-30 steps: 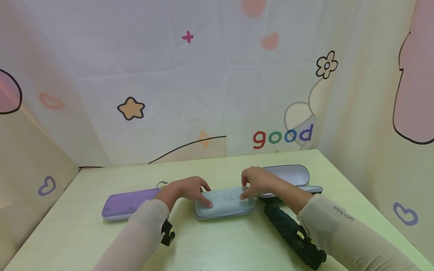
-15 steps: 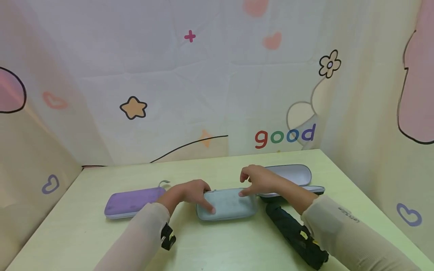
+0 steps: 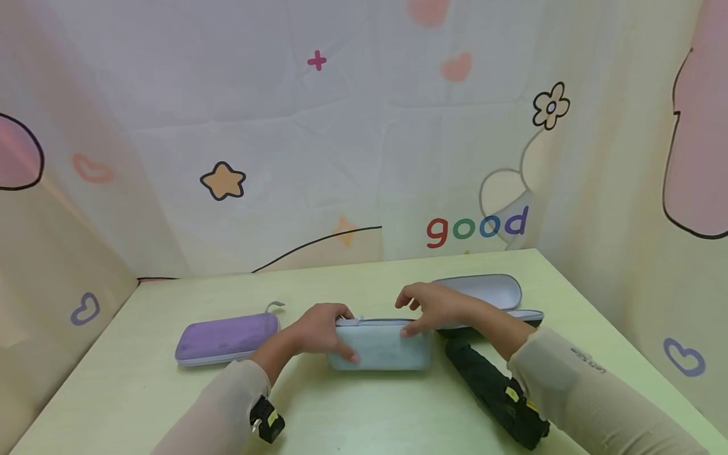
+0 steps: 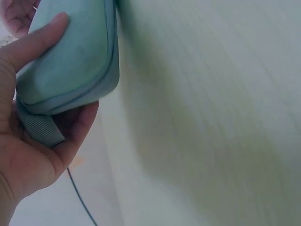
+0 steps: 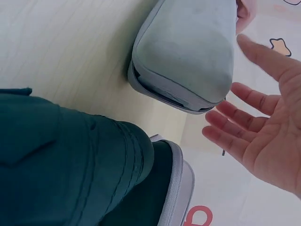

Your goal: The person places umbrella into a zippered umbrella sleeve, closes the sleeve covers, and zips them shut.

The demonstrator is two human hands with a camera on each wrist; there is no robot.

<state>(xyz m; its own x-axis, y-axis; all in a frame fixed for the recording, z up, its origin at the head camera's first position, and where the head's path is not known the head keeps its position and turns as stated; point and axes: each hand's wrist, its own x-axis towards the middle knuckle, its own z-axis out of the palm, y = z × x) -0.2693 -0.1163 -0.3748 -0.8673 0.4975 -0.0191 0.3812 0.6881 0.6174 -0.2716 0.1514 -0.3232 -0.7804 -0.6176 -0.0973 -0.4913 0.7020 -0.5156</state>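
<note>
In the head view, a pale blue-green zip case (image 3: pixel 380 346) is tilted up on the table, its zipped edge on top. My left hand (image 3: pixel 320 330) grips its left end; in the left wrist view the thumb lies over the broad face and the fingers go underneath, beside a ribbed fabric tab (image 4: pixel 40 127). At the right end, my right hand (image 3: pixel 435 306) hovers with relaxed, spread fingers; the right wrist view shows its palm (image 5: pixel 277 146) holding nothing. A dark gap shows along the zip seam (image 5: pixel 162 89) at that end.
A purple zip case (image 3: pixel 227 338) lies at left. Behind my right forearm, a dark case stands open, its lavender lining (image 3: pixel 483 291) showing. A dark folded umbrella (image 3: pixel 491 392) lies at front right. A printed curtain (image 3: pixel 318 145) encloses the table (image 3: pixel 318 417).
The blue-green case has tipped so its zipped edge faces up, turned by my left hand. My right hand stays by its right end, fingers slightly lower.
</note>
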